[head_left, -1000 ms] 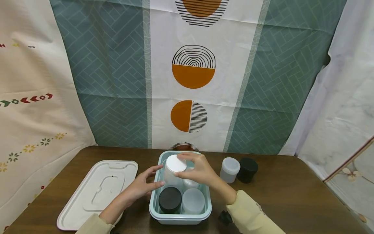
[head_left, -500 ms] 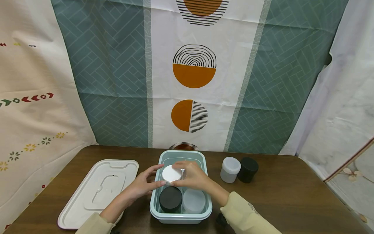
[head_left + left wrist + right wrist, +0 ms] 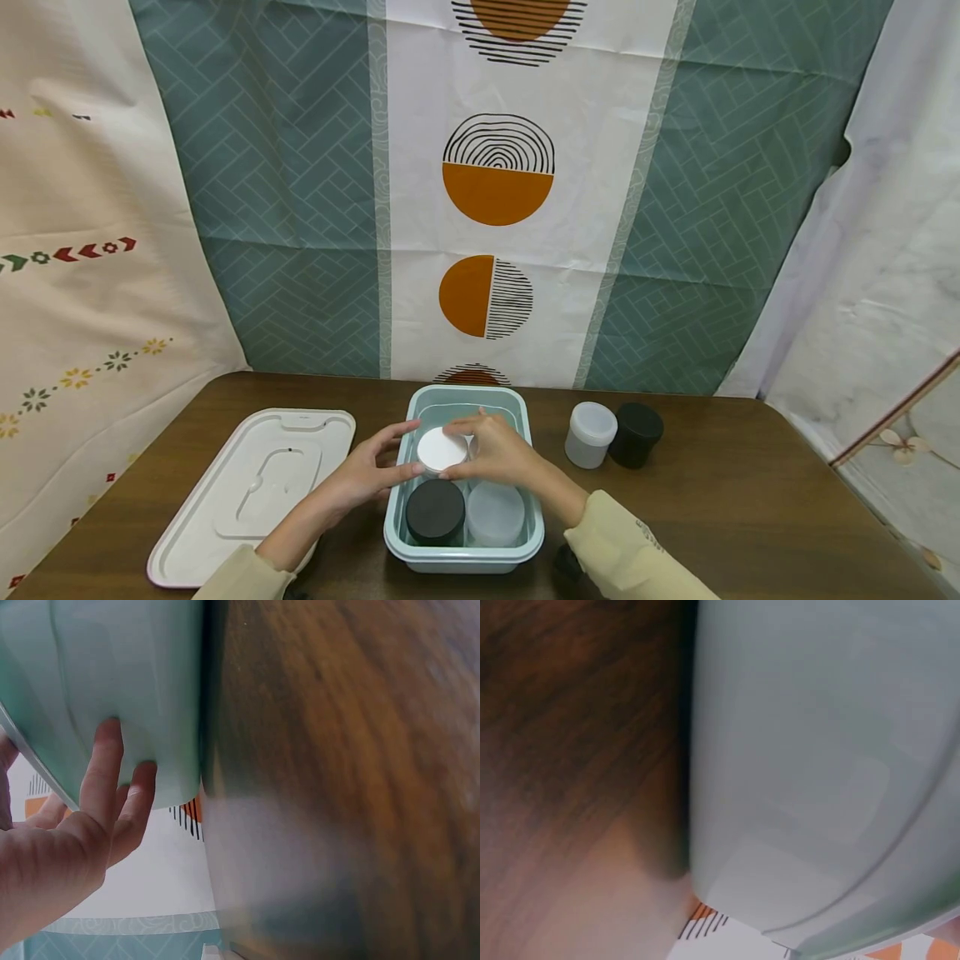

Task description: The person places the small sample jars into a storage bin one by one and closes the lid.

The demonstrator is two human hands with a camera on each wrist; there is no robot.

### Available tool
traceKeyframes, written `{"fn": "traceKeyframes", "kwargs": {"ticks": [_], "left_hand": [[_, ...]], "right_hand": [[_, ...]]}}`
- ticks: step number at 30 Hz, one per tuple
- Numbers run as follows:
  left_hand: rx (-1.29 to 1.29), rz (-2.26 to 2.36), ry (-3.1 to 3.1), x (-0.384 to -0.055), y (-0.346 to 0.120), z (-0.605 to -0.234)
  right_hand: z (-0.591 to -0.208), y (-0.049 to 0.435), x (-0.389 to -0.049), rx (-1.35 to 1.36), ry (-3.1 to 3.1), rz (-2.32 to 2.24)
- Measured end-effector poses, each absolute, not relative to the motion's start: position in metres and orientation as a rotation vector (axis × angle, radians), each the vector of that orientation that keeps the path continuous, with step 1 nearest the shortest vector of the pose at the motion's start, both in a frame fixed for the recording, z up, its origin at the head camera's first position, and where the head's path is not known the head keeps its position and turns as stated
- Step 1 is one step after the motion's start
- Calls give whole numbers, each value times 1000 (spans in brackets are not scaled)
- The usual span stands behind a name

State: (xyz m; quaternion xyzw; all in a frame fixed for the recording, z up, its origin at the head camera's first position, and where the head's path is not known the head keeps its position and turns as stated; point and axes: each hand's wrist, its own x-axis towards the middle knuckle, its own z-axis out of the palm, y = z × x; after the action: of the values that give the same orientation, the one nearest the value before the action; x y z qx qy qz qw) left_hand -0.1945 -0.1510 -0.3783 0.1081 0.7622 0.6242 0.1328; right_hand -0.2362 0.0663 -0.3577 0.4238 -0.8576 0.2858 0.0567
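Note:
A white-lidded jar [image 3: 442, 450] sits low inside a pale green plastic bin [image 3: 529, 540]. My right hand [image 3: 495, 452] pinches its lid between thumb and fingers. At the bin's left side, my left hand [image 3: 366, 467] holds the wall, with thumb and index at the rim. Other fingers [image 3: 105, 772] of it press the outside wall in the left wrist view. Near the front of the bin stand a black-lidded jar [image 3: 435, 512] and a frosted jar [image 3: 496, 515]. The right hand hides whatever lies beneath it. The right wrist view shows mostly the bin's outer wall [image 3: 802, 772].
To the left, a white bin lid [image 3: 258, 500] lies flat on the brown table [image 3: 720, 500]. Right of the bin stand a second frosted jar [image 3: 590, 435] and a black jar [image 3: 636, 435], side by side. A patterned cloth [image 3: 315, 208] hangs behind the table.
The right hand has lowered the white-lidded jar into the bin, slightly towards me and to the left. During the last half second it has hardly moved. My left hand has stayed put.

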Motion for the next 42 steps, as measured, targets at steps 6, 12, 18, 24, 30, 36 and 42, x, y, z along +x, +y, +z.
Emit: {"fn": "traceKeyframes", "kwargs": {"ticks": [6,12,18,24,30,36,42], "left_hand": [[299,1814,2225,-194,-149,-378],[281,1812,2236,-194,-149,-377],[273,1806,2250,-194,-149,-378],[282,1802,2258,-193,-150,-379],[280,1800,2259,-194,-150,-379],[274,1802,2255,-194,-150,-379],[262,1797,2258,-194,-150,-378]], "right_hand": [[-355,74,-234,1276,-2622,924],[-348,96,-229,1186,-2600,1061],[-341,122,-228,1109,-2543,1048],[-335,156,-231,948,-2550,1061],[-333,194,-239,839,-2548,1185],[-336,227,-243,751,-2565,1162],[-339,255,-243,630,-2588,1171]]}}
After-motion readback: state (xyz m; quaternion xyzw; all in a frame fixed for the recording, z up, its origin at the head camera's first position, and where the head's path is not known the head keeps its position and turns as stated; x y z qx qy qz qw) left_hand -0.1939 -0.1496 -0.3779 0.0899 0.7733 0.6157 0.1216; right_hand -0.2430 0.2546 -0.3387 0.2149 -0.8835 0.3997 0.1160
